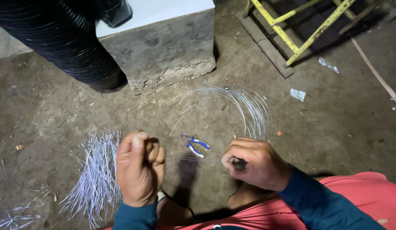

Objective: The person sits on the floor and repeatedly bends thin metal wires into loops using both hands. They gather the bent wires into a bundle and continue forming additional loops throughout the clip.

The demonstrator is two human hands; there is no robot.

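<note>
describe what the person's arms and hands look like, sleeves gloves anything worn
Both hands are bare: no gloves, and no rings or watch show. The left hand and the right hand each come out of a long dark teal-blue sleeve that reaches the wrist. The sleeves look plain, with no visible markings.

Both arms come up from the bottom edge in dark blue sleeves, wrists bare. The left hand is balled into a tight fist, thumb on top, knuckles turned away from the camera. The right hand sits level with it, well apart, back facing up, its fingers curled inward and the thumb pressed against them, seemingly in a pinch, though shadow hides the tips.
</note>
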